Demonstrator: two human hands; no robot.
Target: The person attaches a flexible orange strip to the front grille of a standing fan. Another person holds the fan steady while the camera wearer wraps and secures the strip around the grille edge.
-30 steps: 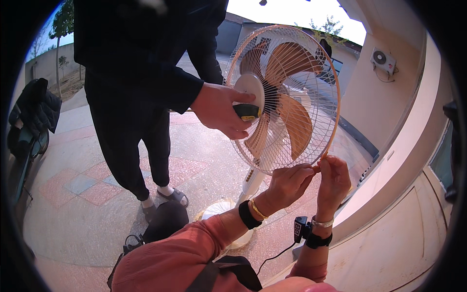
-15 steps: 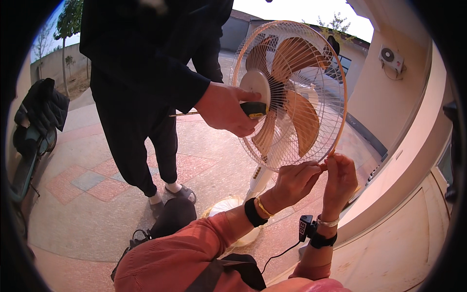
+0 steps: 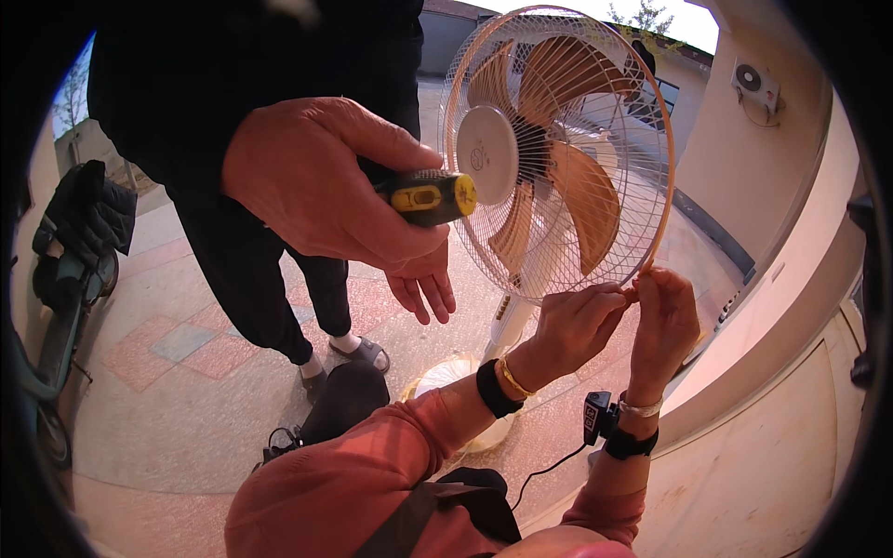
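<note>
Held the fingertips of the left hand (image 3: 579,324) and right hand (image 3: 666,307) close together, pinched on the orange rim (image 3: 672,172) at the lower right of a standing fan (image 3: 532,153). Perhaps gripped a loose end or small clip there too; too hidden to be sure. Likely placed both grips so near each other for fine control of a narrow strip.

Held both forearms up from the lower edge, with the left slanting rightward and the right nearly upright, wrists bent toward the cage. Wore a black band (image 3: 498,388) and gold bracelet (image 3: 511,379) on the left wrist; on the right, a silver bracelet (image 3: 642,406) and a small black device (image 3: 597,418) with a cable, probably strapped on to leave the fingers free.

Faced the fan directly ahead, with its pale base on the paving beyond the left forearm. Had close by, left of the cage, a co-worker's hand (image 3: 321,177) wrapped around a yellow-and-black tool handle (image 3: 437,197); farther off, a scooter (image 3: 70,307) at left and an air-conditioner unit (image 3: 755,88) on the right-hand wall.
</note>
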